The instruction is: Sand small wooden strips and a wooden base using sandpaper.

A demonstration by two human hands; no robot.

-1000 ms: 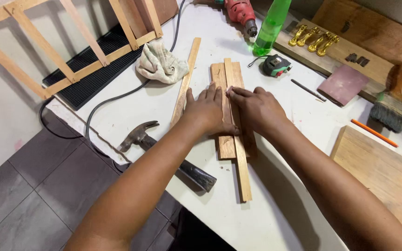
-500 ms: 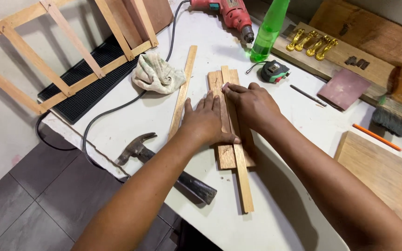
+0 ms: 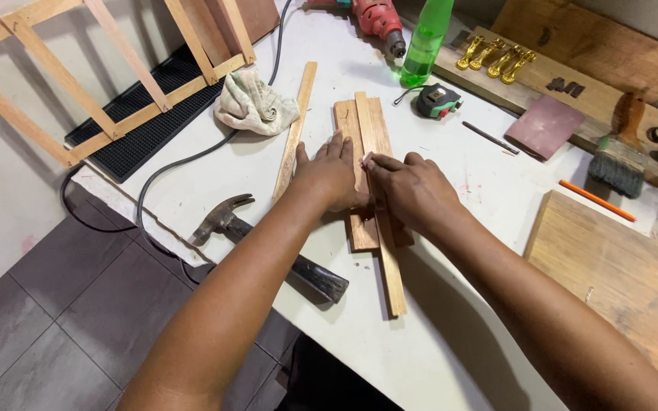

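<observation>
Left hand (image 3: 333,179) was pressed flat on wood pieces (image 3: 350,125); thin strip (image 3: 387,251) was pinched by right hand (image 3: 409,189), hammer (image 3: 226,217) at 8 o'clock

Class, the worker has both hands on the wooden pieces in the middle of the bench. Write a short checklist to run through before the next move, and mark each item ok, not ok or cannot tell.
1. Left hand lies flat on the wooden pieces: ok.
2. Right hand presses the long thin strip that lies on top of them: ok.
3. Strip and pieces square to each other: cannot tell, the hands cover the join.
4. Hammer fully on the white table: not ok, its handle juts past the near edge.
5. Drill cord away from the hands: ok.
6. Loose strip apart from the stack, at its left: ok.
</observation>
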